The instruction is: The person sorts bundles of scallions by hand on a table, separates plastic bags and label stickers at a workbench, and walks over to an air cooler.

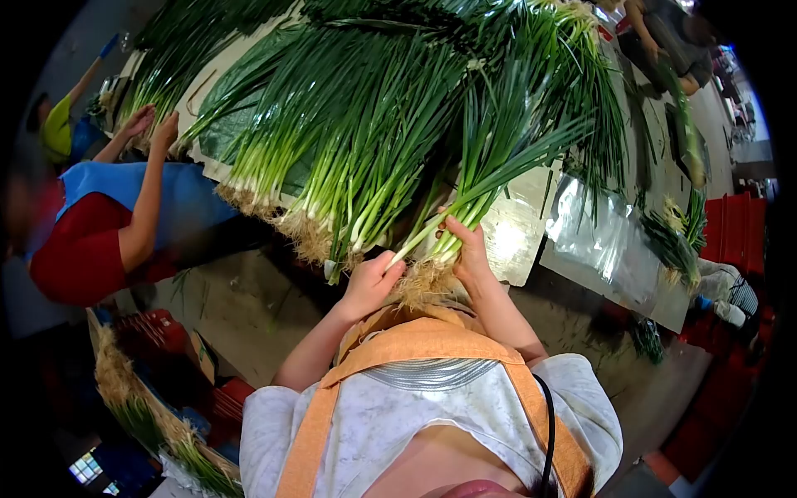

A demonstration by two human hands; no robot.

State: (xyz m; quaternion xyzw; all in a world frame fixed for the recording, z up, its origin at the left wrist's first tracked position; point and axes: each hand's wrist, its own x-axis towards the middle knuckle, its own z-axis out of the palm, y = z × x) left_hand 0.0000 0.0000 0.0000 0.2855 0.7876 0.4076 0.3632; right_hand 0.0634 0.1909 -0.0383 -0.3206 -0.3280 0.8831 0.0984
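Observation:
My right hand (470, 251) is wrapped round a bunch of green onions (477, 199), just above their roots. Their green leaves fan up and to the right, and the tangled brown roots (425, 282) hang down in front of my apron. My left hand (371, 283) pinches the lower white end of a single stalk (413, 241) that slants across the bunch. Just beyond my hands lies a wide heap of green onions (365, 133), with roots toward me. Some of my right fingers are hidden behind the stalks.
A co-worker in a red shirt and blue apron (158, 195) stands at the left, hands at the heap. Clear plastic sheets (591, 217) lie on the right of the table. Red crates (734, 236) stand at far right. Another person (668, 37) is at upper right.

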